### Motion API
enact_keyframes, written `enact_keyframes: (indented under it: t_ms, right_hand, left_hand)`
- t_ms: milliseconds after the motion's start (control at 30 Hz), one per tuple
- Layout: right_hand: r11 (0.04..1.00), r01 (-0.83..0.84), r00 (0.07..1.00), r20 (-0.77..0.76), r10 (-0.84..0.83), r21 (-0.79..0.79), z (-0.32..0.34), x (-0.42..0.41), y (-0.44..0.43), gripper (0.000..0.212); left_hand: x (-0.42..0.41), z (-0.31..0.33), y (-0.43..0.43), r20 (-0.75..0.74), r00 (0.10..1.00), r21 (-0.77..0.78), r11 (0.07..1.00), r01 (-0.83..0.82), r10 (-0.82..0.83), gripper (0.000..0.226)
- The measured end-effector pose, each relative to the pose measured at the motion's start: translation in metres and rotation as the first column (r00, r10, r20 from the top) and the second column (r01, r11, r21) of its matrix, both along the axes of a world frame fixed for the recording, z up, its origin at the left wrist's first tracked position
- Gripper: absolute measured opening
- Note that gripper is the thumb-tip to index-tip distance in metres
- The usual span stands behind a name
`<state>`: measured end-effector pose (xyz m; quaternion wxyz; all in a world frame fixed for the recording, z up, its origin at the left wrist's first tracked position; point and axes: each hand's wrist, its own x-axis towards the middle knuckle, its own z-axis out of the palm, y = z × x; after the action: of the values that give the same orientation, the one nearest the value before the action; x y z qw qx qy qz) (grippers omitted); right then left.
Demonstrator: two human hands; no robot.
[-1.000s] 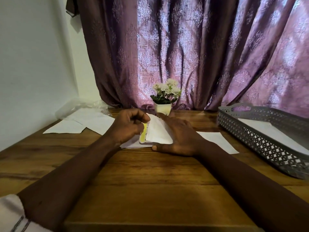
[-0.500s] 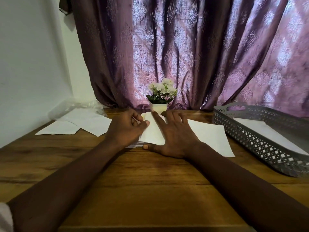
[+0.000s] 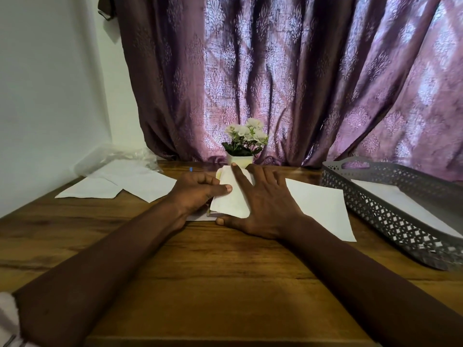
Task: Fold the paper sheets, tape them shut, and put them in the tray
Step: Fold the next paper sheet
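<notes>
A white paper sheet (image 3: 323, 209) lies on the wooden table, its left part turned over into a folded flap (image 3: 229, 202). My right hand (image 3: 260, 204) lies flat on the sheet with fingers spread, pressing beside the flap. My left hand (image 3: 198, 194) curls at the flap's left edge, thumb on top of it. A strip of yellow shows at the flap's far end, by my left fingers. The grey perforated tray (image 3: 380, 216) stands at the right with white paper (image 3: 400, 204) inside it.
Several loose white sheets (image 3: 140, 181) lie at the back left beside crumpled clear plastic (image 3: 112, 156). A small white pot of flowers (image 3: 241, 156) stands just behind my hands, before a purple curtain. A white wall runs along the left.
The flap stood raised with a yellow strip in my left fingers; now it lies flat under both hands. The camera tilted up slightly and more of the sheet shows on the right.
</notes>
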<state>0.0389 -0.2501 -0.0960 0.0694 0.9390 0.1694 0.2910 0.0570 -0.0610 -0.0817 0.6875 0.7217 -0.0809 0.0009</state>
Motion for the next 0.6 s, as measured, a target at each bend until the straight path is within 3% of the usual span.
enact_keyframes:
  t_ms: [167, 367, 500, 600]
  right_hand:
    - [1.000, -0.016, 0.999, 0.038, 0.016, -0.008, 0.004, -0.004, 0.001, 0.128]
    - [0.998, -0.058, 0.997, 0.055, 0.059, -0.022, 0.007, -0.005, 0.002, 0.127]
    - [0.996, -0.089, 0.995, 0.047, 0.090, -0.024, 0.007, -0.005, 0.003, 0.124]
    - [0.992, -0.119, 0.990, 0.064, 0.122, -0.050, 0.008, -0.005, 0.003, 0.121]
  left_hand:
    - [-0.004, 0.004, -0.001, -0.086, 0.993, -0.081, 0.994, 0.072, -0.079, 0.036]
    - [-0.001, 0.010, 0.001, -0.090, 0.986, -0.140, 0.982, 0.128, -0.141, 0.034]
    - [-0.008, 0.019, 0.006, -0.171, 0.931, -0.276, 0.923, 0.267, -0.321, 0.031]
    - [-0.009, 0.021, 0.010, -0.198, 0.866, -0.356, 0.857, 0.372, -0.458, 0.058]
